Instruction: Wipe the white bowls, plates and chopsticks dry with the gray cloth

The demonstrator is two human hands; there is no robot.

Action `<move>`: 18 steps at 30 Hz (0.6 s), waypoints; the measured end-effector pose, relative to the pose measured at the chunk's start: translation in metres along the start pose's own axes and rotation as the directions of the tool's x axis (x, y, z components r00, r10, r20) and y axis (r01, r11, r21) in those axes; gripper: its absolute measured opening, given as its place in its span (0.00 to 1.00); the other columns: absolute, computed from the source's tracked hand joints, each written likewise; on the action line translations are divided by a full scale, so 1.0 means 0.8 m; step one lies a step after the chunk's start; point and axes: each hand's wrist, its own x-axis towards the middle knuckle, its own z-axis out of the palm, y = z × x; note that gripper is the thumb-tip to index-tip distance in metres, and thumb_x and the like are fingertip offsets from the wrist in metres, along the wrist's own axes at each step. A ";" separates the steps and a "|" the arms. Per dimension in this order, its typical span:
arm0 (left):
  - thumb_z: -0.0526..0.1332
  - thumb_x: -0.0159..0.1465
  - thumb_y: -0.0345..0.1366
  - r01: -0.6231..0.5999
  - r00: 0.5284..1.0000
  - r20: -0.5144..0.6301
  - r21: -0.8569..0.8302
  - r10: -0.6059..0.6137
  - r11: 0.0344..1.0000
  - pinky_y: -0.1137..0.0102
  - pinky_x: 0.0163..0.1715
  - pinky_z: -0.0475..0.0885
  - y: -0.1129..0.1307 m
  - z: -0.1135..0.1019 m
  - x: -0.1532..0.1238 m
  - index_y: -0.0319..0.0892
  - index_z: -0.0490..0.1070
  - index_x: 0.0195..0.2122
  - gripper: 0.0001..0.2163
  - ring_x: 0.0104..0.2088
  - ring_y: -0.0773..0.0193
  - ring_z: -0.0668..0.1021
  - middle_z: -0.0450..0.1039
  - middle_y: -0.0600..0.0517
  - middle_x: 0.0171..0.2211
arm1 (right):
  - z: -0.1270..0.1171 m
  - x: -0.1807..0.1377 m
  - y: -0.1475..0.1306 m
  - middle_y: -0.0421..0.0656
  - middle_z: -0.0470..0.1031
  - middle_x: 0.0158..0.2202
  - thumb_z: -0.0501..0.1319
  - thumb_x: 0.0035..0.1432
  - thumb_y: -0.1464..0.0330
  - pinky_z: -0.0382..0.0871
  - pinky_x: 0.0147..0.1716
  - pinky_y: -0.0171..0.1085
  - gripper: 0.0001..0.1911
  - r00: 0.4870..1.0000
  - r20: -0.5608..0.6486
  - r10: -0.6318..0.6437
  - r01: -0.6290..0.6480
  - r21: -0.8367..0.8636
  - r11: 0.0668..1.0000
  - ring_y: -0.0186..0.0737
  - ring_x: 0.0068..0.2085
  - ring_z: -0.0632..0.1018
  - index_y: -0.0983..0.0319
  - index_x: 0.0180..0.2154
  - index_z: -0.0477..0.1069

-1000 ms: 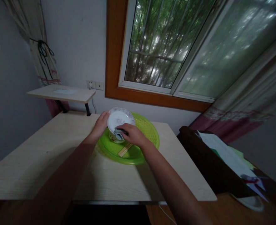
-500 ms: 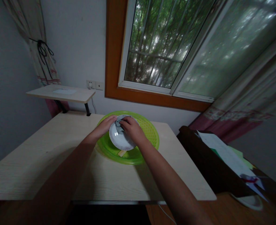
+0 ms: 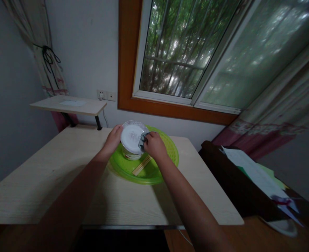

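Observation:
My left hand [image 3: 113,139] is closed on the left edge of a white plate [image 3: 131,135] with a faint floral pattern, tilted above a round green plastic tray [image 3: 123,173]. A bunched grey-green cloth [image 3: 142,141] is pinched in my right hand [image 3: 154,145] and presses against the plate's right rim. Below the plate, a white bowl [image 3: 131,156] with a patterned side stands in the tray, its top hidden by the plate. Light wooden chopsticks [image 3: 141,166] lie in the tray to the right of the bowl.
The tray sits on a pale wooden table [image 3: 65,182]. A small raised shelf [image 3: 91,107] with a paper on it stands at the back left. Beyond the table's right edge are papers [image 3: 251,169] on a dark brown surface. A window is behind.
The plate has risen and tilted, uncovering the bowl and more of the chopsticks. My right hand with the cloth has moved from the plate's inside to its right rim.

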 end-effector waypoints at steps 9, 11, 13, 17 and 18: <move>0.52 0.67 0.50 -0.009 1.000 -0.030 -0.005 0.009 1.000 0.64 0.53 0.68 -0.003 0.000 0.000 0.42 0.71 0.48 0.20 0.50 0.57 0.75 0.75 0.46 0.49 | -0.005 -0.007 -0.014 0.45 0.74 0.37 0.61 0.53 0.75 0.69 0.45 0.39 0.09 0.929 0.101 -0.357 0.293 0.392 0.872 0.41 0.41 0.74 0.63 0.38 0.76; 0.53 0.66 0.49 -0.001 1.000 -0.007 0.014 0.001 1.000 0.64 0.53 0.68 -0.003 0.001 0.000 0.42 0.71 0.47 0.19 0.50 0.57 0.75 0.75 0.46 0.49 | -0.001 -0.007 -0.017 0.45 0.75 0.40 0.61 0.56 0.75 0.70 0.47 0.38 0.11 0.909 0.058 -0.412 0.336 0.482 0.809 0.40 0.42 0.75 0.62 0.41 0.76; 0.52 0.66 0.49 -0.002 1.000 0.028 0.017 0.002 1.000 0.64 0.53 0.68 -0.003 0.002 0.001 0.42 0.71 0.47 0.18 0.49 0.57 0.75 0.76 0.47 0.48 | 0.005 -0.005 -0.020 0.46 0.76 0.43 0.60 0.61 0.74 0.71 0.48 0.39 0.12 0.894 0.009 -0.447 0.375 0.530 0.761 0.40 0.45 0.76 0.61 0.45 0.77; 0.52 0.66 0.48 -0.023 0.994 0.103 0.021 0.021 1.000 0.63 0.54 0.68 -0.003 0.004 0.002 0.41 0.72 0.46 0.18 0.49 0.56 0.75 0.75 0.46 0.47 | 0.015 0.000 -0.027 0.48 0.77 0.48 0.58 0.66 0.72 0.70 0.53 0.40 0.13 0.867 -0.079 -0.493 0.463 0.494 0.736 0.40 0.50 0.75 0.60 0.49 0.77; 0.52 0.66 0.47 -0.032 0.991 0.131 0.021 0.029 0.999 0.62 0.55 0.67 -0.002 0.005 0.002 0.41 0.72 0.46 0.18 0.49 0.56 0.75 0.75 0.46 0.48 | 0.017 0.001 -0.029 0.48 0.76 0.49 0.57 0.66 0.71 0.70 0.53 0.40 0.14 0.859 -0.100 -0.503 0.488 0.461 0.741 0.41 0.51 0.75 0.60 0.50 0.76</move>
